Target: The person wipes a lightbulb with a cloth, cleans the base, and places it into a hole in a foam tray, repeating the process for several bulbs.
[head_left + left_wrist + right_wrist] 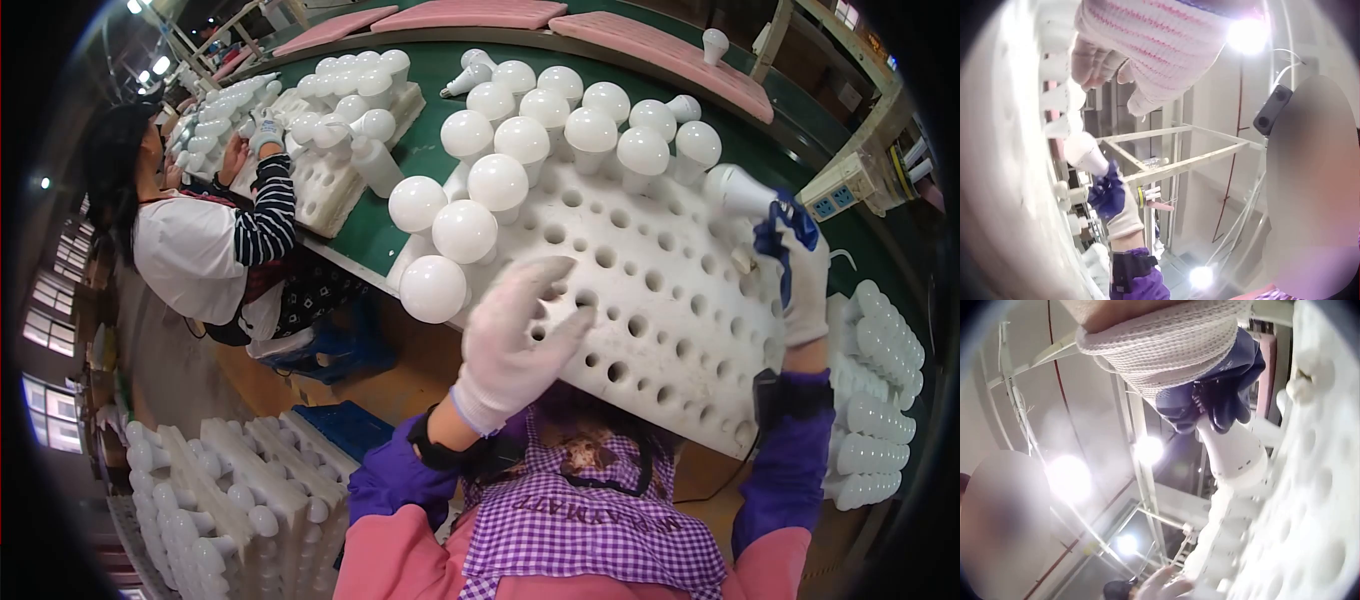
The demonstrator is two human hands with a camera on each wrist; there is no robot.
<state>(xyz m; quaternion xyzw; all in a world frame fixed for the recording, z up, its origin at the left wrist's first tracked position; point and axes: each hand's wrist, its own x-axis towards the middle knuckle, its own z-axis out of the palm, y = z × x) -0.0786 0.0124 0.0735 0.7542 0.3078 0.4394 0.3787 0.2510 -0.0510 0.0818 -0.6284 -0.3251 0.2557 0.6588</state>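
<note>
My right hand, in a white glove with blue-coated fingers, grips a white LED light bulb by its narrow base end. The round end points left over the foam tray; the right wrist view shows this bulb tilted beside the holed tray surface. In a white glove, my left hand hovers above the tray's near left part, fingers spread and loosely bent, holding nothing. Close to it, several bulbs stand globe-up in the tray's holes, filling its left and far rows. Many near holes show bare.
Foam trays of bulbs are stacked at the right. More stacked trays stand at lower left. Another person works at the left of the green table. Pink foam sheets lie along the back; a socket box sits right.
</note>
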